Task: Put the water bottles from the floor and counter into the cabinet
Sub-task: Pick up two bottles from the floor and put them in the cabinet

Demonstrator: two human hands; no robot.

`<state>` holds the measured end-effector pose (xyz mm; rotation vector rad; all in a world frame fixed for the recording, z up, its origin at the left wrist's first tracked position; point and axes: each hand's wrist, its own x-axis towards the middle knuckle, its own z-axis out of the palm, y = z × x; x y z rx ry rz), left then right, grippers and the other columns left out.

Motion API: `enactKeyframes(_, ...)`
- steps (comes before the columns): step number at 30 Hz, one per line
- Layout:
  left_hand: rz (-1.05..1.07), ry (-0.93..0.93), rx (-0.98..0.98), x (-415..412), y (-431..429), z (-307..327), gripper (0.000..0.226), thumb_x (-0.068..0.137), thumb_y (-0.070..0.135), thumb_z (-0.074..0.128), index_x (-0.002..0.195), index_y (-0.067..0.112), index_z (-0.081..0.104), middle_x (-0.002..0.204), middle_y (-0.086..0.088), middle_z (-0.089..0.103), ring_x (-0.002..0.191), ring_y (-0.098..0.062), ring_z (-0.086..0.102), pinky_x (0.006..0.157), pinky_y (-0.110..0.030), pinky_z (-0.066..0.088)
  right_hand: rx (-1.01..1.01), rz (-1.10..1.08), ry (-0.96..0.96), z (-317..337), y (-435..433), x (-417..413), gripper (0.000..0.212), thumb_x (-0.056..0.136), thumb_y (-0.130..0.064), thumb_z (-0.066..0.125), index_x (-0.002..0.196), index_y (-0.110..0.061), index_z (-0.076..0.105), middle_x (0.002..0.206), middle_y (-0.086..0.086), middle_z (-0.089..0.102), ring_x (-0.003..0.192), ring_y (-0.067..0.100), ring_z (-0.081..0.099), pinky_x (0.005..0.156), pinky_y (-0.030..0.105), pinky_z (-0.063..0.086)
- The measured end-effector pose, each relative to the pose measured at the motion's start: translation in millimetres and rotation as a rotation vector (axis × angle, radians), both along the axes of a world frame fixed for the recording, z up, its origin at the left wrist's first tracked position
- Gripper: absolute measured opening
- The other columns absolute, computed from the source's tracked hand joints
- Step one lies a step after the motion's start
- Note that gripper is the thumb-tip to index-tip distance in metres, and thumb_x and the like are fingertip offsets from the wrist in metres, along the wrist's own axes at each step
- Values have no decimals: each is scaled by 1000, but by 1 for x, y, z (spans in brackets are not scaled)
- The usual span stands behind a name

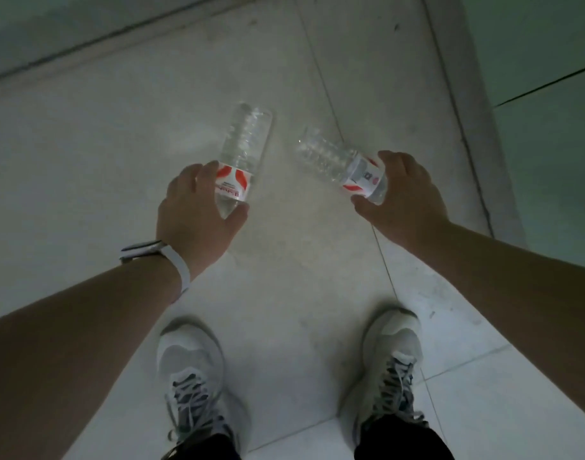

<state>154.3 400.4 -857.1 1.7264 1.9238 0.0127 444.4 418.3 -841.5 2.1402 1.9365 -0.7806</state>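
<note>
1. Left hand [191,207] grips one clear water bottle [241,154] by its labelled end.
2. Right hand [407,197] grips a second water bottle [334,164] likewise, base pointing toward the left hand.
3. Both bottles are over the tiled floor [118,144].

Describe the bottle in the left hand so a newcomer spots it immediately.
Start at the white shoes on the tiled floor and follow the arm with the wristband. Its left hand grips a clear bottle pointing straight away; the other bottle angles leftward.

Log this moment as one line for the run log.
left hand: grips left bottle | right hand: grips right bottle | both bottles above floor | cabinet: not visible
</note>
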Motion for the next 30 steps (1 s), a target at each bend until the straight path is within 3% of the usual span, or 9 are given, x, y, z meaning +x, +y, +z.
enactKeyframes(7,118,-29,-201,-3,2,-46,93,80,50,78,153,19,28,139,-16,53,123,-42,53,99,-52,48,-111,-95,-54,-52,-1,16,75,79,-42,75,137,-16,34,124,12,51,108,33,54,88,46,49)
enactKeyframes(12,181,-35,-275,-4,10,-50,75,80,48,78,136,12,43,125,-17,60,112,-41,60,89,-46,49,-160,-200,7,-56,0,21,61,78,-41,75,122,-17,40,111,7,55,94,31,59,81,51,54)
enactKeyframes(15,198,-40,-279,-3,11,-50,68,81,45,78,131,12,48,122,-14,60,109,-39,61,86,-42,48,-167,-178,14,-53,1,22,61,73,-53,74,117,-21,46,106,2,56,86,24,61,75,47,57)
enactKeyframes(18,240,-51,-227,-5,10,-43,59,81,42,77,127,14,53,118,-11,61,101,-35,62,79,-38,48,-112,-144,38,-43,-5,22,66,66,-68,66,114,-26,50,100,-2,59,79,16,61,68,41,59)
enactKeyframes(23,254,-46,-103,-6,10,-15,54,79,36,78,124,12,58,108,-6,58,86,-24,55,65,-29,40,28,-120,32,-5,-10,9,66,73,-52,79,122,-16,51,112,1,55,84,16,56,68,38,56)
enactKeyframes(30,71,-21,151,-17,20,33,62,72,20,87,128,7,64,116,-18,67,100,-40,65,79,-39,51,133,-62,11,39,20,-7,62,78,-59,70,122,-20,53,109,-2,63,83,14,57,69,35,56)
